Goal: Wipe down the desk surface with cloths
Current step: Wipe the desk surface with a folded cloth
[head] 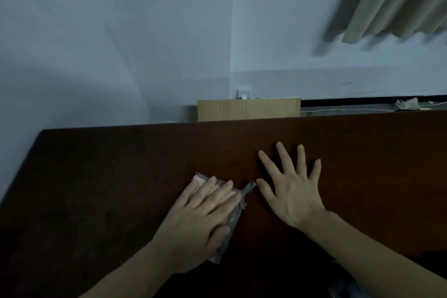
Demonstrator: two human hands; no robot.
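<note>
As your two bare forearms reached in from the near edge, both hands lay on one dark brown desk (96, 176), its top smooth and faintly wood-grained, with a rounded far-left corner. Your left hand (200, 220) pressed flat on the single cloth (235, 213), fingers straight and close together, thumb lying along the cloth's near edge. That cloth was a grey, mesh-textured piece with a paler patch at its far-left corner; it lay near the middle of the desk, mostly hidden beneath the palm, one pointed corner sticking out to the right. Your right hand (292, 191) rested palm-down on bare wood just beside it, five fingers spread wide, holding nothing; the thumb tip lay just beside that pointed corner, and contact could not be judged. The two hands were apart.

Beyond the far edge stood one flat brown cardboard box (249, 110), its rectangular upper part showing above the desk. One small white wall fitting (243, 94) sat just above it. One thin white cable (350, 110) ran to the right toward a crumpled pale heap (408, 104), too blurred to identify. Pale blue-grey walls (121, 31) met at one vertical corner. One beige pleated curtain (399, 0) hung at the upper right, blurred.
</note>
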